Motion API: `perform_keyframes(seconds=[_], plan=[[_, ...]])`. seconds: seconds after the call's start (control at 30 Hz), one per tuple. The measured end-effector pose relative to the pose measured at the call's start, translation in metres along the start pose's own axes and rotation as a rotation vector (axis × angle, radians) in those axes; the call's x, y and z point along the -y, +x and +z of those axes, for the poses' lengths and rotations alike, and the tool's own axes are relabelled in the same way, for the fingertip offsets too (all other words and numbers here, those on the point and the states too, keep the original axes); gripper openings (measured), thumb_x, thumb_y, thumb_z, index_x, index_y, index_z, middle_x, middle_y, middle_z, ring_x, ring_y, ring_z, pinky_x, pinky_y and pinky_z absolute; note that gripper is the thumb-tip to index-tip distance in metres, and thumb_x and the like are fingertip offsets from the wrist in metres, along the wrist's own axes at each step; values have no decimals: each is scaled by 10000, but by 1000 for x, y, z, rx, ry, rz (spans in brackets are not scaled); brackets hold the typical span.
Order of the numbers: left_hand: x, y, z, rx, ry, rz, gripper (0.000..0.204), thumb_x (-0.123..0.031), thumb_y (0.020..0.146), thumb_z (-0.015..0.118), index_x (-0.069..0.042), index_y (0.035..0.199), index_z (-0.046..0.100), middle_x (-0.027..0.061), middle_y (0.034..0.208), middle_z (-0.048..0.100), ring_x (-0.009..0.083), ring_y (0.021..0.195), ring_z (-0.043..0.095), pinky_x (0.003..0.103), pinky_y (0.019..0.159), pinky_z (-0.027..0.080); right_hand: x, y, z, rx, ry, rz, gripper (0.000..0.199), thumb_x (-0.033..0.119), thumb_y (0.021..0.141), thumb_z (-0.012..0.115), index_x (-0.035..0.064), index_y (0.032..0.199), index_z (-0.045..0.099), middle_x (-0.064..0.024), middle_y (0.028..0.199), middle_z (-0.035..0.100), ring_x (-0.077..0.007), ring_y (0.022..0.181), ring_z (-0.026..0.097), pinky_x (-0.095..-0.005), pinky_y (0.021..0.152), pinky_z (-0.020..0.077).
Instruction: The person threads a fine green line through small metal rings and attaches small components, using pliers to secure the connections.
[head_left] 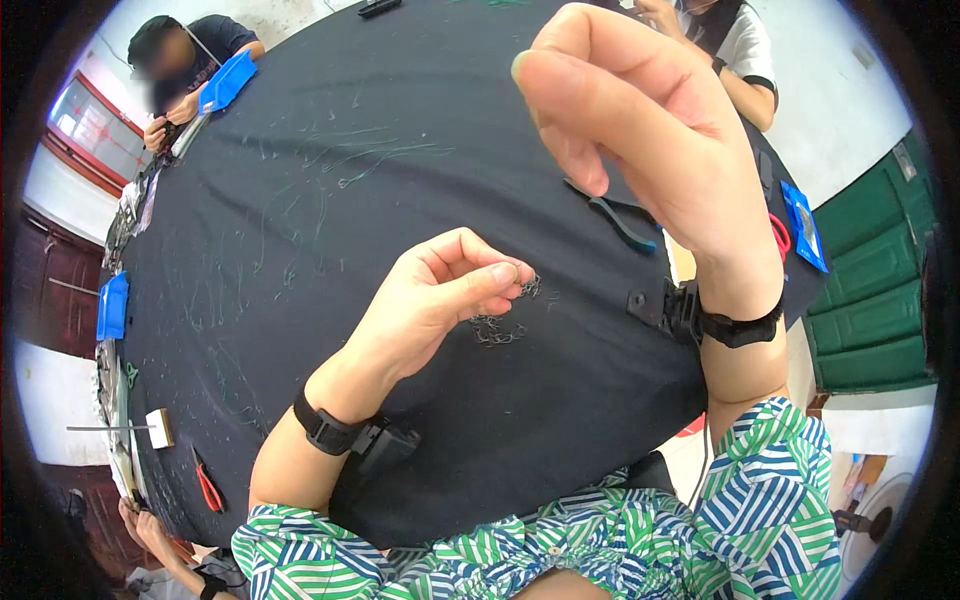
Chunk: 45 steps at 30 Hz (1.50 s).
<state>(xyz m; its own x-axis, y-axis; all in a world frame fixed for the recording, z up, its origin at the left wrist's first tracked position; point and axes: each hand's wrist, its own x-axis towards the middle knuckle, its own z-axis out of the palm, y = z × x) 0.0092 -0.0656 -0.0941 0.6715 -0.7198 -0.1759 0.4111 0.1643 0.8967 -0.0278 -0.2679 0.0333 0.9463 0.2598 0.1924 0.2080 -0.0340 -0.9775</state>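
Note:
My left hand point(455, 285) is over the middle of the black cloth, thumb and forefinger pinched together. What is between its fingertips is too small to make out. Small dark curved wire pieces point(495, 331), hook-like in shape, lie in a loose heap just below it, with a few more right beside the fingertips. Raised high on the right, close to the camera, my right hand point(640, 125) has its fingers curled and thumb pressed in. Anything it pinches is hidden. Beneath it lie pliers with dark teal handles point(625, 224).
Thin pale-green strands point(385, 155) lie scattered across the black-covered table point(430, 450). Red-handled pliers point(208, 487) lie at the left, near a white block with a rod point(160, 428). Blue trays point(228, 82) and a blue packet point(804, 226) edge the table. Other people sit around it.

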Motion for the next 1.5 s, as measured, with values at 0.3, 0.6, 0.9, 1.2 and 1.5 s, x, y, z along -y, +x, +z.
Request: perform_keyframes(seconds=[0.3, 0.6, 0.9, 1.2, 1.5], plan=[[0, -1, 4, 27, -52, 25, 59, -34, 927, 636, -64, 912, 587, 98, 952, 686, 119, 787, 643, 240, 723, 550, -3, -3, -14, -106, -22, -119, 217, 215, 989, 603, 39, 862, 609, 35, 662, 545, -26, 569, 459, -170, 515, 338], [-3, -2, 8, 37, -44, -3, 71, -50, 920, 651, -68, 911, 583, 85, 925, 666, 115, 770, 624, 242, 702, 532, -4, -4, -18, -103, -42, -100, 222, 229, 989, 604, 39, 876, 605, 40, 666, 539, -20, 569, 452, -170, 510, 339], [-12, -1, -4, -10, -8, 99, 55, -60, 943, 619, -77, 921, 572, 48, 912, 641, 92, 778, 589, 238, 710, 500, -46, 4, -35, -207, -888, -375, 171, 188, 939, 642, 35, 1010, 611, 11, 911, 595, -56, 659, 543, -198, 606, 422], [-24, -7, -17, -131, 36, 194, 34, -79, 954, 615, -75, 936, 587, 31, 912, 646, 75, 797, 596, 226, 722, 504, -59, 8, -2, 139, -725, -250, 197, -12, 857, 647, 38, 1043, 609, -55, 1054, 629, -104, 724, 656, -212, 585, 504], [-27, -6, -19, -31, -80, 169, 73, -110, 938, 658, -55, 968, 621, 47, 948, 676, 68, 813, 623, 215, 749, 520, -67, 12, 0, 79, -857, -523, 109, 41, 796, 709, 60, 887, 652, -29, 937, 618, -138, 705, 632, -242, 551, 477]])
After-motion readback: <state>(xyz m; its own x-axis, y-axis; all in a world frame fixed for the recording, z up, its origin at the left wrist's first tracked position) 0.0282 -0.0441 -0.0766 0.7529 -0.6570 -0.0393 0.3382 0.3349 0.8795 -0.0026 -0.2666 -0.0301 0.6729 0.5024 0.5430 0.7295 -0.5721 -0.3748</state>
